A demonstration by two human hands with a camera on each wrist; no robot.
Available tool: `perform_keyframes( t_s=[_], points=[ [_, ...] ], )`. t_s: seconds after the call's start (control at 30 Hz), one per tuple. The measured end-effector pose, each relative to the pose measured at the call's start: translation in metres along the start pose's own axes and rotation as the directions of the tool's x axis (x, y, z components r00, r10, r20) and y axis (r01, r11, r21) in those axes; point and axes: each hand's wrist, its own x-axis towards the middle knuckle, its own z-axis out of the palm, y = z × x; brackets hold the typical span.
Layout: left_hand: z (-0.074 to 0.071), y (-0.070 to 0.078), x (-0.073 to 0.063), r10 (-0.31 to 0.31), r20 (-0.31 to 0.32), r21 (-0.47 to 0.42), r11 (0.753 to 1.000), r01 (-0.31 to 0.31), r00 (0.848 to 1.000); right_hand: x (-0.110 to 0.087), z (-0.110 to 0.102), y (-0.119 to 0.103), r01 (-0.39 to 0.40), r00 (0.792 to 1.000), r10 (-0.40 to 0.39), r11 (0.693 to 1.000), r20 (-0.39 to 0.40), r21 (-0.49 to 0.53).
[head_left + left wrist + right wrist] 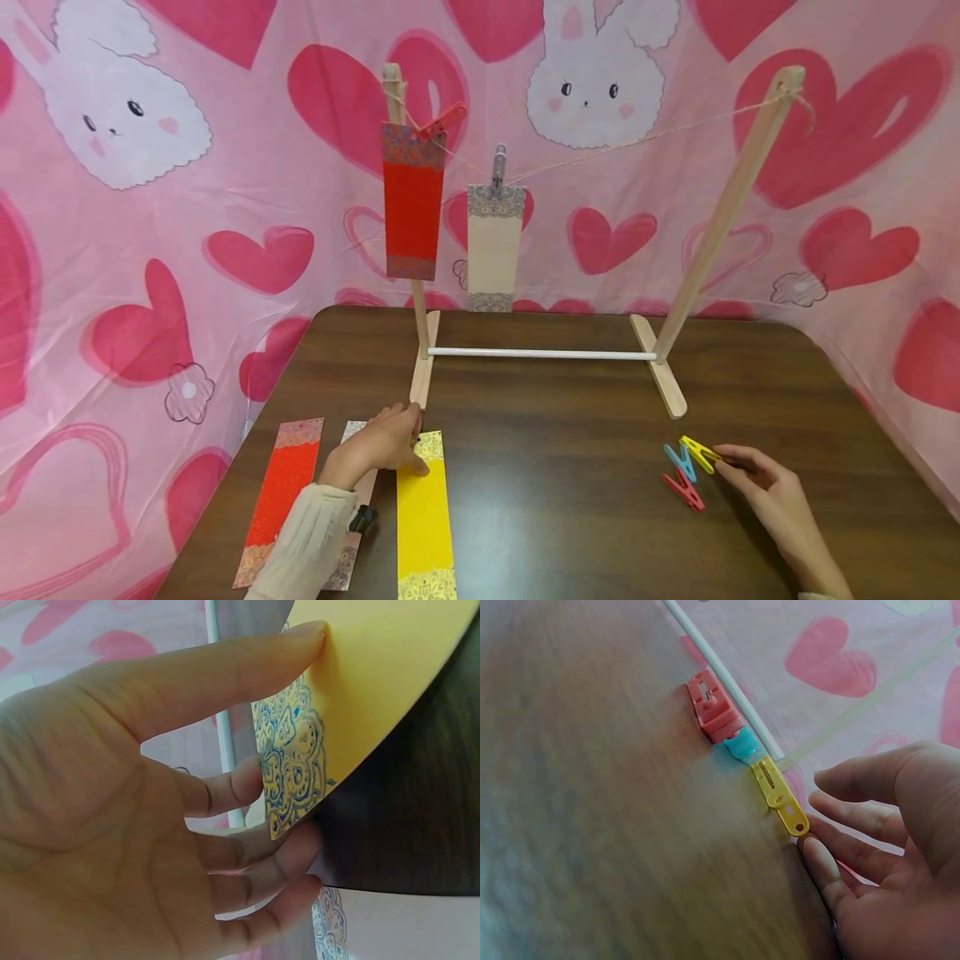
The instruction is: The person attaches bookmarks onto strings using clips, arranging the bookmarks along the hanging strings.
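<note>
A yellow card [424, 521] with patterned ends lies on the table. My left hand [382, 437] is at its far end, thumb touching its face and fingers spread around the far corner, as the left wrist view also shows. Between that hand and a red card [288, 475] lies a pale card [347, 562], partly hidden by the forearm. At the right, my right hand [765, 492] reaches the near end of a yellow clothespin [701, 454]. In the right wrist view the thumb [855, 778] stays apart from it. Blue [681, 462] and red [684, 490] clothespins lie beside it.
A wooden stand [708, 233] with a white bottom bar [540, 354] stands at the back. From its sagging string [637, 142] hang a red card [412, 208] on a red clothespin [442, 122] and a cream card [492, 250] on a clear clothespin [498, 171].
</note>
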Motion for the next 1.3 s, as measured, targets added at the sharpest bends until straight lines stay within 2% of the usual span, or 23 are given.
perform_keyframes(
  t_s=[0.07, 0.2, 0.3, 0.4, 0.53, 0.8, 1.0, 1.13, 1.2, 1.3],
  points=[
    [0.0, 0.0, 0.0, 0.002, 0.017, -0.026, 1.0, -0.002, 1.0, -0.001, 0.0, 0.0, 0.008, 1.0, -0.008, 1.0, 0.008, 0.001],
    [-0.001, 0.0, -0.001, 0.02, 0.04, -0.077, 0.997, -0.017, 0.999, -0.003, 0.002, -0.001, 0.053, 0.998, -0.051, 0.997, 0.038, -0.062],
    [-0.001, -0.002, 0.0, 0.067, 0.033, -0.11, 0.992, -0.063, 0.997, -0.002, 0.004, -0.003, 0.105, 0.993, -0.097, 0.984, 0.06, -0.144],
    [-0.001, -0.002, 0.0, 0.117, 0.005, -0.139, 0.984, -0.115, 0.993, -0.001, 0.007, -0.005, 0.147, 0.989, -0.137, 0.97, 0.064, -0.193],
    [-0.001, -0.003, 0.003, 0.161, -0.054, -0.161, 0.973, -0.167, 0.986, 0.002, 0.009, -0.004, 0.183, 0.983, -0.176, 0.961, 0.049, -0.21],
    [-0.001, -0.001, 0.007, 0.222, -0.142, -0.217, 0.944, -0.249, 0.965, 0.004, 0.009, -0.002, 0.192, 0.981, -0.193, 0.956, 0.019, -0.224],
    [-0.002, -0.001, 0.009, 0.312, -0.185, -0.233, 0.907, -0.35, 0.932, 0.003, 0.009, -0.003, 0.208, 0.977, -0.214, 0.955, -0.004, -0.212],
    [-0.002, -0.001, 0.009, 0.359, -0.176, -0.258, 0.882, -0.394, 0.917, 0.003, 0.011, -0.003, 0.167, 0.983, -0.178, 0.962, -0.033, -0.217],
    [-0.003, -0.001, 0.009, 0.375, -0.156, -0.298, 0.864, -0.405, 0.914, 0.002, 0.012, -0.002, 0.133, 0.987, -0.15, 0.965, -0.057, -0.226],
    [-0.003, 0.0, 0.01, 0.399, -0.11, -0.41, 0.816, -0.407, 0.91, 0.001, 0.014, -0.002, 0.092, 0.989, -0.117, 0.966, -0.091, -0.242]
  ],
)
